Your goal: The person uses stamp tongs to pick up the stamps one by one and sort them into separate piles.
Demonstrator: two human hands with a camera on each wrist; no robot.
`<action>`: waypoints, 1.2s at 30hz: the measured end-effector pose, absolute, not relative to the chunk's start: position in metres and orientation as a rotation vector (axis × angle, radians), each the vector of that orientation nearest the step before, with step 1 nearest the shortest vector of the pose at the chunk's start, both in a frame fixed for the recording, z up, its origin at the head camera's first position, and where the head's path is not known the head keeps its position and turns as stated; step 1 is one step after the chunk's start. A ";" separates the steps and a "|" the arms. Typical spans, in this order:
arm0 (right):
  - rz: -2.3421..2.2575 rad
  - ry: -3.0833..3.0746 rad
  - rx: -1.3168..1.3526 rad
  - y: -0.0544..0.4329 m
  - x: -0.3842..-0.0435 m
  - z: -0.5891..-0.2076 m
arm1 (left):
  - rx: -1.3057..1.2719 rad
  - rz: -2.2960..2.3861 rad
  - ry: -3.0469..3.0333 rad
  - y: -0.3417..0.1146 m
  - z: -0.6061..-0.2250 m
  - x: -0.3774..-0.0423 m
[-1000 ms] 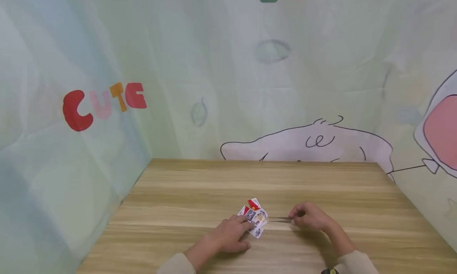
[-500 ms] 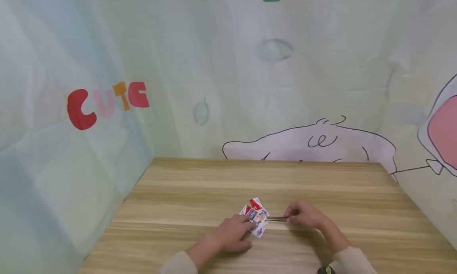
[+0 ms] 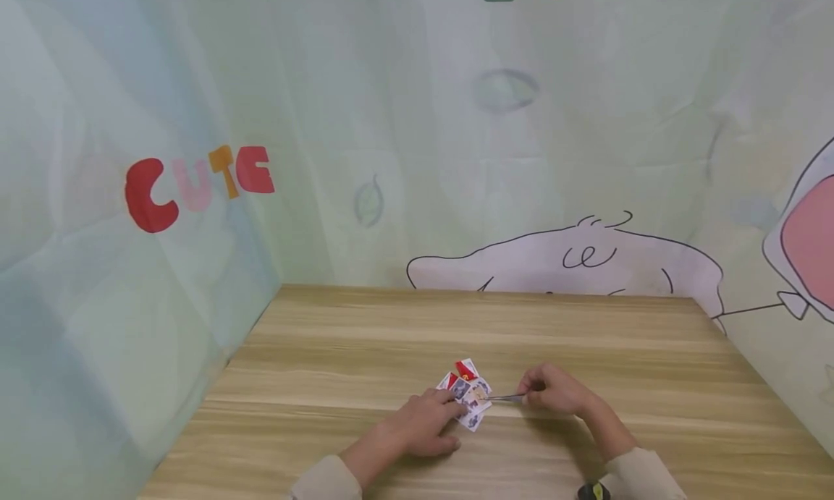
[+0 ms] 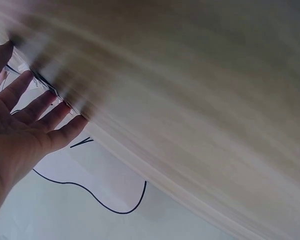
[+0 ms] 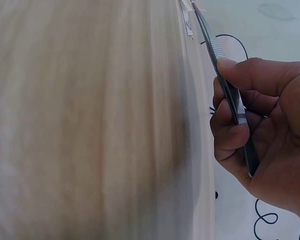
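Cards, lower ctr: prob light, thin, bendy; hold by edge. L hand fingers extended, touching cards; R hand pinching tweezers.

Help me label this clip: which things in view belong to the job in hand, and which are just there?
Likely in use:
tweezers, held in the right hand
printed paper pieces, partly under the left hand
table

Likely just background:
patterned backdrop
dark object at the bottom edge, cut off

Cards: white, red patches, grey pictures. Tweezers: dark grey. Table: brown, wood-grain streaks. Letters, 10 o'clock from cards: red, pink, orange.
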State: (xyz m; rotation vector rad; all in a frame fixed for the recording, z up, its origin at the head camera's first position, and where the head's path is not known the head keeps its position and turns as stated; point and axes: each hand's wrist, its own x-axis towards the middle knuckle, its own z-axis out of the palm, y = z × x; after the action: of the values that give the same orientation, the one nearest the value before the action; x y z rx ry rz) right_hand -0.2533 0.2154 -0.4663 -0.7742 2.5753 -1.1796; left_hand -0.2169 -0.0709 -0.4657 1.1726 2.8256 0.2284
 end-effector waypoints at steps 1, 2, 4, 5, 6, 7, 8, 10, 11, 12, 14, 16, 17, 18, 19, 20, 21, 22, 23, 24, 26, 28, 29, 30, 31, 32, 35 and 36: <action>-1.186 2.569 -0.775 0.216 -0.254 -0.467 | 1.170 0.230 2.825 -0.071 -0.466 -0.217; -1.195 2.562 -0.775 0.216 -0.254 -0.467 | 1.167 0.230 2.824 -0.071 -0.465 -0.217; -1.230 2.543 -0.772 0.217 -0.253 -0.468 | 1.167 0.238 2.826 -0.071 -0.464 -0.216; -1.253 2.534 -0.767 0.218 -0.253 -0.468 | 1.172 0.241 2.828 -0.071 -0.464 -0.217; -1.279 2.524 -0.762 0.219 -0.252 -0.469 | 1.179 0.247 2.830 -0.071 -0.464 -0.217; -1.306 2.514 -0.758 0.220 -0.251 -0.469 | 1.188 0.254 2.831 -0.071 -0.463 -0.217; -1.329 2.506 -0.753 0.222 -0.250 -0.469 | 1.198 0.262 2.832 -0.071 -0.463 -0.217; -1.370 2.487 -0.738 0.223 -0.248 -0.467 | 1.223 0.276 2.836 -0.073 -0.462 -0.217; -1.380 2.484 -0.728 0.224 -0.247 -0.467 | 1.230 0.278 2.840 -0.073 -0.462 -0.218; -1.387 2.482 -0.724 0.224 -0.247 -0.465 | 1.233 0.282 2.843 -0.074 -0.461 -0.218; -1.391 2.484 -0.716 0.224 -0.246 -0.463 | 1.228 0.283 2.852 -0.076 -0.460 -0.218; -1.409 2.480 -0.715 0.224 -0.245 -0.461 | 1.220 0.278 2.862 -0.077 -0.459 -0.218; -1.421 2.477 -0.718 0.224 -0.243 -0.460 | 1.214 0.281 2.863 -0.078 -0.458 -0.218; -1.435 2.472 -0.724 0.224 -0.242 -0.460 | 1.212 0.287 2.863 -0.078 -0.458 -0.218; -1.449 2.465 -0.734 0.225 -0.241 -0.461 | 1.213 0.292 2.863 -0.078 -0.458 -0.218; -1.464 2.454 -0.730 0.225 -0.239 -0.461 | 1.211 0.298 2.864 -0.079 -0.458 -0.218; -1.477 2.445 -0.725 0.226 -0.237 -0.462 | 1.210 0.304 2.865 -0.079 -0.458 -0.218; -1.489 2.436 -0.722 0.228 -0.236 -0.464 | 1.206 0.309 2.866 -0.079 -0.458 -0.218; -1.494 2.434 -0.713 0.229 -0.235 -0.465 | 1.203 0.316 2.867 -0.079 -0.459 -0.218; -1.492 2.442 -0.705 0.231 -0.234 -0.466 | 1.200 0.319 2.868 -0.079 -0.459 -0.218; -1.489 2.458 -0.674 0.235 -0.232 -0.468 | 1.195 0.320 2.872 -0.079 -0.459 -0.219; -1.483 2.476 -0.643 0.237 -0.231 -0.469 | 1.196 0.331 2.870 -0.079 -0.459 -0.220; -1.474 2.491 -0.625 0.238 -0.231 -0.469 | 1.197 0.340 2.870 -0.079 -0.460 -0.220; -1.470 2.498 -0.610 0.239 -0.230 -0.469 | 1.196 0.346 2.873 -0.080 -0.460 -0.221; -1.473 2.497 -0.598 0.240 -0.231 -0.469 | 1.197 0.351 2.877 -0.080 -0.460 -0.222; -1.475 2.497 -0.586 0.241 -0.231 -0.468 | 1.195 0.355 2.880 -0.081 -0.459 -0.223; -1.480 2.488 -0.573 0.246 -0.231 -0.467 | 1.173 0.353 2.888 -0.083 -0.458 -0.225; -1.485 2.483 -0.564 0.248 -0.232 -0.467 | 1.161 0.346 2.891 -0.083 -0.458 -0.226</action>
State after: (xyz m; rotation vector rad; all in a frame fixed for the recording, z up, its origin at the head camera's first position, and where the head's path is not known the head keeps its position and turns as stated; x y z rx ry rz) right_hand -0.2317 0.2484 -0.4671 -0.5636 2.4833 -1.4853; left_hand -0.2255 -0.0832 -0.4581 1.1613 2.8906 0.3459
